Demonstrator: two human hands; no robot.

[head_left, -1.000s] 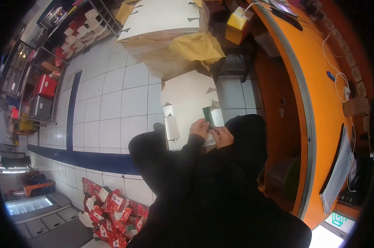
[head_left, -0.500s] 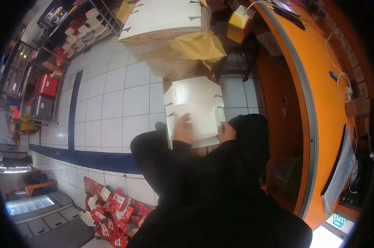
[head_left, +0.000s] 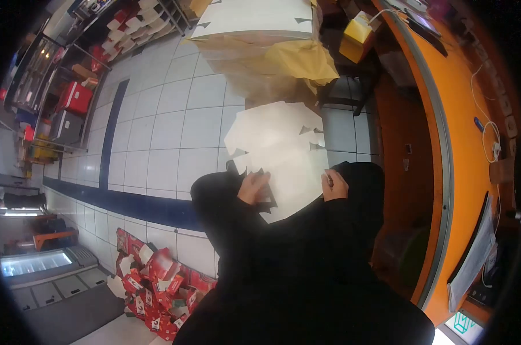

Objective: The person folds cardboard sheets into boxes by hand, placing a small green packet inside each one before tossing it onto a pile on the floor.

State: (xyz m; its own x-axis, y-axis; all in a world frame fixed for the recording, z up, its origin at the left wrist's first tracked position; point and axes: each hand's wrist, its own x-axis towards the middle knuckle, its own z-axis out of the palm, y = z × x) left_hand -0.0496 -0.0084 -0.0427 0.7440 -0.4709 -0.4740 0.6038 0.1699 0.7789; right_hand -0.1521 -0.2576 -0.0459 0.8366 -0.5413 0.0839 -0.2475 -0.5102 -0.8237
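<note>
A white die-cut cardboard box blank [head_left: 280, 132] lies spread out nearly flat over my lap, with slots and notched flaps along its sides. My left hand [head_left: 253, 187] pinches a flap at its near left edge, where a dark gap shows under the bent card. At the right edge my right hand [head_left: 334, 186] has its fingers curled against the card, gripping its rim. The undersides of both hands are hidden.
Ahead stands a stack of white blanks [head_left: 252, 20] with torn brown paper [head_left: 298, 60]. An orange counter [head_left: 407, 40] runs along the right. Red printed boxes [head_left: 157, 299] are piled at the lower left. Shelving with a red cooler [head_left: 73, 98] stands at the far left.
The blank had partly raised side flaps and now lies flatter and wider. My left hand, blurred over the card before, is now at its left edge. The view has shifted slightly.
</note>
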